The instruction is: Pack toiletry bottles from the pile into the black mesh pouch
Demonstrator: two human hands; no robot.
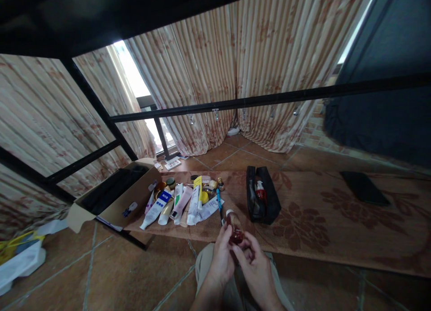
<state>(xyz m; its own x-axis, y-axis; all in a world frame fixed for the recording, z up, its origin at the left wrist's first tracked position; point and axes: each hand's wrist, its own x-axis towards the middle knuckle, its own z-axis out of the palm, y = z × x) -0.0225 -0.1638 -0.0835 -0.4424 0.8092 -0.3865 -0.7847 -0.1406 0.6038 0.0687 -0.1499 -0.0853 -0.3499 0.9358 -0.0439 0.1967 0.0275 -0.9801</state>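
A long bench (306,189) under a brown floral cloth stretches across the view, an open cardboard box (136,196) at its left end. Just right of the box lies a heap of tubes (182,203), and farther right sits an open black pouch (273,207). Over the bench's near edge, the left hand (222,252) and right hand (254,261) have their fingers wrapped around a tilted, white-capped reddish bottle (237,233); a red pump bottle (261,193) shows inside the pouch.
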